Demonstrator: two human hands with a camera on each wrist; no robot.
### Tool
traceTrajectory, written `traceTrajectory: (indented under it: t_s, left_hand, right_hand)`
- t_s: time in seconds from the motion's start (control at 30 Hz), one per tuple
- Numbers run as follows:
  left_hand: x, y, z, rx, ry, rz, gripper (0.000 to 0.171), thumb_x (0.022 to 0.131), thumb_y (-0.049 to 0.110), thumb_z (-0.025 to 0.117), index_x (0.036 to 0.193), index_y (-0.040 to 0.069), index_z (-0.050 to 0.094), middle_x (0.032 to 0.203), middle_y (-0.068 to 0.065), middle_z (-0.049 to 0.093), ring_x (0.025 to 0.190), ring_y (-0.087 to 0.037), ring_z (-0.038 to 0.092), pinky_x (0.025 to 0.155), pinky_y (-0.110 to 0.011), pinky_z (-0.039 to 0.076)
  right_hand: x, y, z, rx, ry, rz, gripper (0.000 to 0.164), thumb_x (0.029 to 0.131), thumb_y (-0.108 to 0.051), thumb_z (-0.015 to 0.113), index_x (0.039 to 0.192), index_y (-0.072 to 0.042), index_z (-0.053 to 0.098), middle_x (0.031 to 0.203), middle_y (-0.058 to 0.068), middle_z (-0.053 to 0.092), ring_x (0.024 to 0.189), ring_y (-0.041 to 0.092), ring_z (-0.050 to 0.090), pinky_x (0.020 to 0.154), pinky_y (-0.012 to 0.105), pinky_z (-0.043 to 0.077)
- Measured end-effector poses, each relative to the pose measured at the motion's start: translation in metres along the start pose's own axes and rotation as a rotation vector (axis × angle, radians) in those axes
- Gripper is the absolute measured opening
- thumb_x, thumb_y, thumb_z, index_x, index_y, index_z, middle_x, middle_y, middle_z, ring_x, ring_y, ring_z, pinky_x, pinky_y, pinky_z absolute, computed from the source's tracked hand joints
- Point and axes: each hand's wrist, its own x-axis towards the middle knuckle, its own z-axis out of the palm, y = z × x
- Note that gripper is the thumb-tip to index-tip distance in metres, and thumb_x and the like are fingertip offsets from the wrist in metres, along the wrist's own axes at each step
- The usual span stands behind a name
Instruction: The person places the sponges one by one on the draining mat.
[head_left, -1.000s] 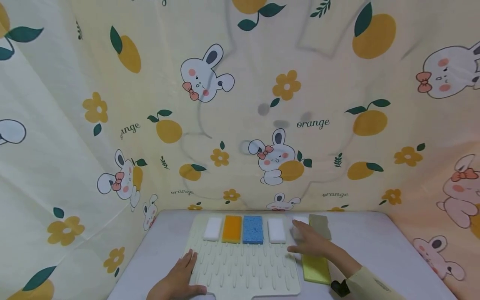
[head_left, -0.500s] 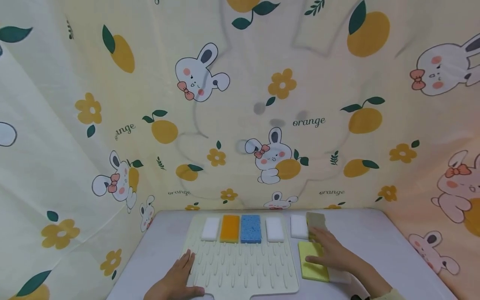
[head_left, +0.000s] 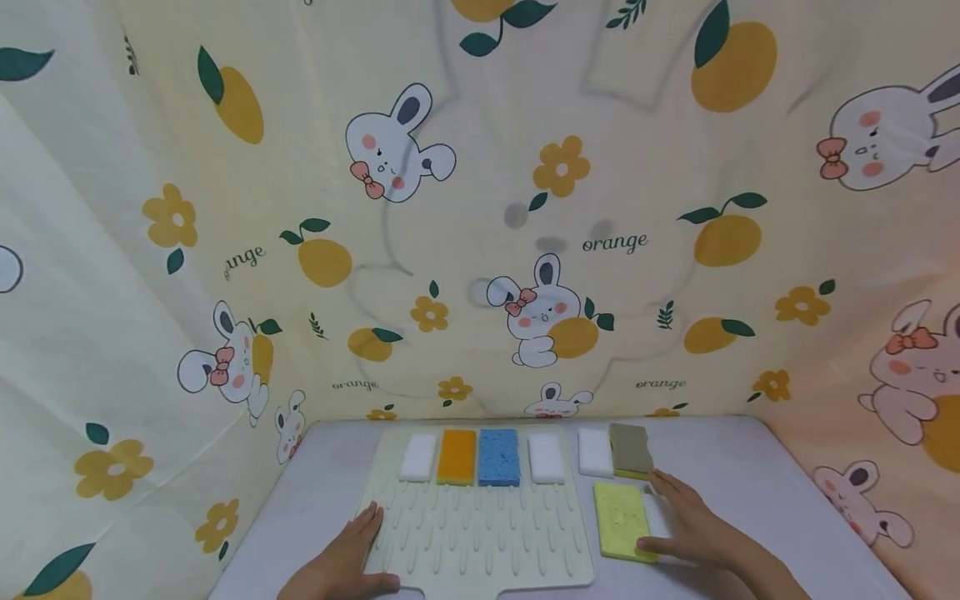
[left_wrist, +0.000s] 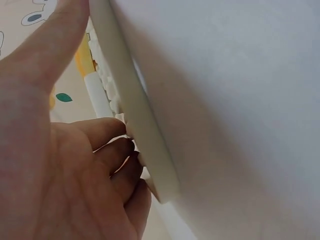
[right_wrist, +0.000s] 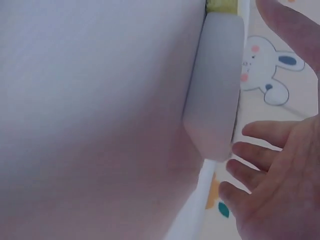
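My left hand (head_left: 337, 554) rests at the left edge of a cream ridged board (head_left: 480, 546), fingers along its side and thumb at the near corner. In the left wrist view its fingertips meet the board's rim (left_wrist: 142, 115). My right hand (head_left: 697, 529) is spread over a white sponge (head_left: 657, 512), which it partly hides. Its thumb overlaps the yellow sponge (head_left: 621, 518) beside it, and its fingertips reach close to a grey-topped yellow sponge (head_left: 632, 450). The right wrist view has the white sponge (right_wrist: 215, 85) just off the fingertips, with nothing gripped.
On the board's far end lie a white sponge (head_left: 417, 457), an orange sponge (head_left: 457, 457), a blue sponge (head_left: 498, 458) and another white sponge (head_left: 547, 458). One more white sponge (head_left: 595, 452) lies right of the board. A patterned curtain (head_left: 480, 208) closes off the back and sides.
My right hand has moved right and nearer to me, from over the far white sponge beside the board to the near white sponge. My left hand stays at the board's edge.
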Motion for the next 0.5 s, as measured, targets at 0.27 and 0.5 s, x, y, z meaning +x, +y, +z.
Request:
traceTrajectory:
  t_s: [0.27, 0.5]
  left_hand:
    - [0.001, -0.003, 0.003, -0.015, 0.017, -0.016, 0.123, 0.073, 0.061, 0.092, 0.165, 0.001, 0.037, 0.174, -0.022, 0.03, 0.155, -0.053, 0.032, 0.122, -0.071, 0.03]
    - [0.0, -0.003, 0.002, -0.011, 0.011, -0.003, 0.123, 0.074, 0.063, 0.091, 0.165, 0.0, 0.037, 0.173, -0.023, 0.029, 0.155, -0.054, 0.032, 0.122, -0.072, 0.03]
  right_hand:
    - [-0.005, 0.005, 0.0, -0.023, -0.081, 0.067, 0.123, 0.081, -0.055, 0.091, 0.158, 0.017, 0.029, 0.16, 0.047, 0.029, 0.144, 0.07, 0.028, 0.114, 0.081, 0.032]
    - [-0.015, 0.007, -0.004, 0.01, -0.067, 0.032, 0.124, 0.078, -0.052, 0.094, 0.158, 0.017, 0.028, 0.159, 0.047, 0.029, 0.144, 0.07, 0.028, 0.113, 0.081, 0.032]
